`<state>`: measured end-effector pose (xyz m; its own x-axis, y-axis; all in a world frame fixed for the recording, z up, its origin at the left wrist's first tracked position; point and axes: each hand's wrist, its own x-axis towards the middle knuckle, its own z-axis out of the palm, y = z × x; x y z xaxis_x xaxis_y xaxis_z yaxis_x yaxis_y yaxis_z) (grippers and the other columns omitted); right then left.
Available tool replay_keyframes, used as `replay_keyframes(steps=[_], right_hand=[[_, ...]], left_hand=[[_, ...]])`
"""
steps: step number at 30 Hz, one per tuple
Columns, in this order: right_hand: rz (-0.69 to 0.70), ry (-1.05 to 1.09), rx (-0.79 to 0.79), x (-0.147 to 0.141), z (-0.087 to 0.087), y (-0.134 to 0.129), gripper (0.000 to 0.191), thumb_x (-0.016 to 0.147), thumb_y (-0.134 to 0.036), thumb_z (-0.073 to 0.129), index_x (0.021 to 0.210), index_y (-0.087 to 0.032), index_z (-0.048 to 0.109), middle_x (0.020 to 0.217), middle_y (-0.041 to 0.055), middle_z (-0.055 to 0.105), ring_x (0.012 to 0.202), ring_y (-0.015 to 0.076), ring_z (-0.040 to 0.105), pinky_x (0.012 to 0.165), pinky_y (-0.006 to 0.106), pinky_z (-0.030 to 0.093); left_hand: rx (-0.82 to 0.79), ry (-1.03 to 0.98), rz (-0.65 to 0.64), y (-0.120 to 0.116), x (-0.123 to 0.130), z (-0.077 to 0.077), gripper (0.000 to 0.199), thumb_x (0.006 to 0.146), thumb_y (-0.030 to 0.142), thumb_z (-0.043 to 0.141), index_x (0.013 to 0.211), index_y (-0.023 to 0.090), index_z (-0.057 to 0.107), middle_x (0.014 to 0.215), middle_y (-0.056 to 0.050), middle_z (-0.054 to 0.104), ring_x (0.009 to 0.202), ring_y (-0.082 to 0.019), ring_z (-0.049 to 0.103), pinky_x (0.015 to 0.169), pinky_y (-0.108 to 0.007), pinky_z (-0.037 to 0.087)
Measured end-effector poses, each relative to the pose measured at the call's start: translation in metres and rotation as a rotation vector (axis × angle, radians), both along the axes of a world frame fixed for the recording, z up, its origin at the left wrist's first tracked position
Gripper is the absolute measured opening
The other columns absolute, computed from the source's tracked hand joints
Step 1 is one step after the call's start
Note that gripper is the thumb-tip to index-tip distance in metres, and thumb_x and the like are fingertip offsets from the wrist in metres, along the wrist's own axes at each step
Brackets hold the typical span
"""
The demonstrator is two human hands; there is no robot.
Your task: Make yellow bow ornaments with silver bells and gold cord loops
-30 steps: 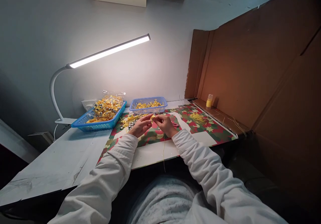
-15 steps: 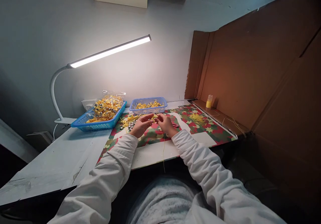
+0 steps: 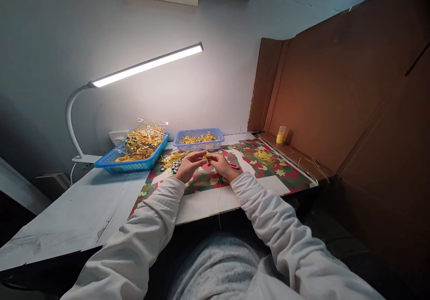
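Over the patterned board, my left hand and my right hand meet with fingers pinched on a small yellow ribbon piece. A thin yellow thread hangs below my right hand, past the board's front edge. Beside my left hand lie silver bells and yellow strips. A red-handled tool lies just beyond my right hand, partly hidden by it. The fingertips cover most of the yellow piece.
A blue basket with bagged yellow pieces stands at the left, a smaller basket behind my hands. Yellow threads lie to the right, near a yellow bottle. A lit lamp hangs above; cardboard walls the right side.
My fingers have shifted slightly around the yellow piece, both hands staying together. The view has tilted a little.
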<state>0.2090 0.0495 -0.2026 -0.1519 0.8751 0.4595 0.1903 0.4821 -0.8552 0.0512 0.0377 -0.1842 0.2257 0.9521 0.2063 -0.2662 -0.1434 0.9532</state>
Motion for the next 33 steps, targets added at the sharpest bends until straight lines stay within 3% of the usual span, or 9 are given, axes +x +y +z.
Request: replay_keyframes(steps=[6,13,18,22,26,30,33], right_hand=[[-0.235,0.106,0.097,0.012,0.013,-0.008,0.024,0.085,-0.029,0.051,0.097,-0.016,0.068,0.102,0.0097,0.068,0.088,0.0200,0.062,0.078,0.034,0.051],[-0.084,0.035,0.216,0.009,0.029,-0.027,0.009,0.076,-0.027,0.070,0.069,-0.020,0.070,0.098,0.0052,0.064,0.105,0.0219,0.055,0.103,0.039,0.038],[-0.023,0.112,0.204,0.003,0.028,-0.028,0.023,0.072,-0.036,0.077,0.061,-0.020,0.064,0.090,0.0044,0.062,0.097,0.0212,0.054,0.100,0.041,0.038],[-0.038,0.345,0.193,0.008,0.037,-0.022,0.029,0.083,-0.048,0.064,0.073,-0.021,0.059,0.082,0.0021,0.061,0.083,0.0161,0.058,0.082,0.032,0.047],[-0.056,0.609,0.229,0.049,0.080,-0.020,0.034,0.090,-0.055,0.054,0.077,-0.024,0.050,0.069,-0.0040,0.053,0.065,0.0104,0.056,0.067,0.024,0.048],[-0.030,0.763,0.337,0.104,0.147,-0.030,0.022,0.094,-0.042,0.057,0.081,-0.025,0.051,0.062,-0.0086,0.042,0.048,0.0052,0.039,0.056,0.017,0.042],[0.107,0.769,0.478,0.118,0.182,-0.041,0.015,0.093,-0.032,0.061,0.082,-0.024,0.054,0.062,-0.0084,0.041,0.047,0.0045,0.035,0.049,0.017,0.036]], left_hand=[[-0.084,-0.003,-0.066,0.002,-0.004,0.003,0.020,0.086,0.017,0.069,0.105,0.012,0.067,0.088,-0.002,0.070,0.071,-0.011,0.064,0.067,-0.027,0.056],[-0.135,0.073,-0.130,0.001,-0.005,0.004,0.017,0.089,0.018,0.065,0.104,0.011,0.065,0.087,-0.002,0.067,0.069,-0.011,0.063,0.064,-0.025,0.056],[-0.119,0.178,-0.150,0.002,-0.005,0.001,0.019,0.090,0.022,0.065,0.105,0.012,0.065,0.095,-0.004,0.068,0.076,-0.012,0.065,0.069,-0.029,0.057],[-0.118,0.325,-0.170,0.004,-0.005,-0.004,0.020,0.090,0.025,0.066,0.104,0.011,0.066,0.100,-0.006,0.070,0.084,-0.015,0.067,0.077,-0.034,0.058],[-0.104,0.478,-0.182,0.004,-0.006,-0.007,0.022,0.089,0.026,0.067,0.105,0.011,0.066,0.101,-0.006,0.070,0.088,-0.017,0.068,0.081,-0.037,0.058],[-0.063,0.576,-0.168,0.004,-0.006,-0.004,0.023,0.089,0.025,0.067,0.108,0.012,0.066,0.105,-0.007,0.069,0.090,-0.018,0.067,0.081,-0.037,0.058],[-0.007,0.617,-0.147,0.003,-0.005,-0.001,0.025,0.089,0.025,0.066,0.110,0.012,0.065,0.108,-0.007,0.069,0.093,-0.018,0.067,0.081,-0.037,0.058]])
